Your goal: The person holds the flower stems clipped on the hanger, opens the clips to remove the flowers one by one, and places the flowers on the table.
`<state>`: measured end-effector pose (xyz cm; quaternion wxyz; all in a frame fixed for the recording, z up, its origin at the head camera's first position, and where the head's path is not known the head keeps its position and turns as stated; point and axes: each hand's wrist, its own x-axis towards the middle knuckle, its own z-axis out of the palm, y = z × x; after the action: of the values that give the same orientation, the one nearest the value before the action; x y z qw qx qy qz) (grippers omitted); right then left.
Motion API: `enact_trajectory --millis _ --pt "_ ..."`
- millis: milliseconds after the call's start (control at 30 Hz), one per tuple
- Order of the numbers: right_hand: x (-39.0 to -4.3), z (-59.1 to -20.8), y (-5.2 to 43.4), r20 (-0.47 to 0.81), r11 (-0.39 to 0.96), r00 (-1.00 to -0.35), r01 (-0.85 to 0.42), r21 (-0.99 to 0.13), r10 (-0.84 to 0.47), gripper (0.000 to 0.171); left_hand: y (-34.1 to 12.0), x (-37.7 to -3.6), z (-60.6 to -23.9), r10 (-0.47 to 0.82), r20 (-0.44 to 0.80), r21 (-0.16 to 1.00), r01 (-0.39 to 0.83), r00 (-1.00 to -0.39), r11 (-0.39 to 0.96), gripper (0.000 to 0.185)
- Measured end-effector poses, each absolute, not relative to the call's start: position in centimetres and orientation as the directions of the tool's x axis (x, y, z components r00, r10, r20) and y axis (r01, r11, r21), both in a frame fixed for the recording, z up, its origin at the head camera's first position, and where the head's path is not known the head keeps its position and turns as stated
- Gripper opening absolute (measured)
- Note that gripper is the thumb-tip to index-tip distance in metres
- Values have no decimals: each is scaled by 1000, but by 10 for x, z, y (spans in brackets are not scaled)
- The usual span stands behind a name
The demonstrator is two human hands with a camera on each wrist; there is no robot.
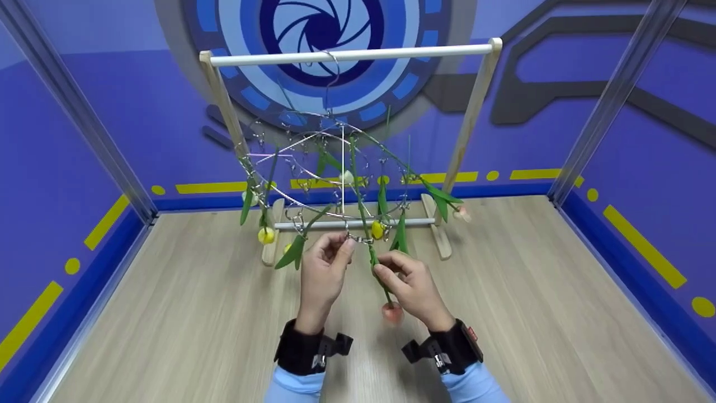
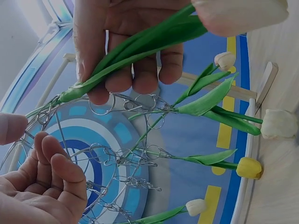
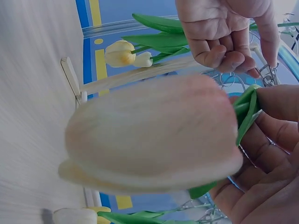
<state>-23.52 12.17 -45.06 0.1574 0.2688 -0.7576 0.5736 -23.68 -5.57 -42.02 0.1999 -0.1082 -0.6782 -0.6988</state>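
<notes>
My right hand (image 1: 411,285) pinches the green stem of a pink artificial tulip (image 1: 392,312), whose bloom points down towards me. In the right wrist view that pale pink bloom (image 3: 149,135) fills the middle, with the fingers behind it on the leaves. My left hand (image 1: 326,271) pinches a small metal clip (image 3: 268,75) at the near rim of a round wire clip hanger (image 1: 305,207). The tulip's stem runs up past this clip. Other tulips hang bloom-down from the hanger's clips, among them a yellow one (image 2: 248,168) and a white one (image 2: 279,123).
The hanger's hook (image 1: 337,70) sits over the white bar (image 1: 380,54) of a wooden stand (image 1: 470,123). The stand's feet rest on the wood-grain table (image 1: 184,313). Blue printed panels (image 1: 643,168) enclose the back and both sides.
</notes>
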Motion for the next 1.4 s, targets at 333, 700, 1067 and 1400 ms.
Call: enact_trajectory --millis 333,700,1067,1400 --pt "-237 -452 123 577 198 -782 -620 -759 -234 9 -58 -236 -418 -138 440 896 445 -887 -4 9" --pt "-237 -449 125 563 204 -790 -608 -767 -242 11 -59 -238 -418 -139 475 878 478 -869 12 10" --pt "-238 -446 124 535 221 -813 -579 -785 -229 9 -60 -237 -415 -139 452 892 451 -881 41 11" --pt "-236 -448 123 512 217 -830 -554 -804 -221 7 -60 -236 -418 -157 462 887 453 -873 90 11"
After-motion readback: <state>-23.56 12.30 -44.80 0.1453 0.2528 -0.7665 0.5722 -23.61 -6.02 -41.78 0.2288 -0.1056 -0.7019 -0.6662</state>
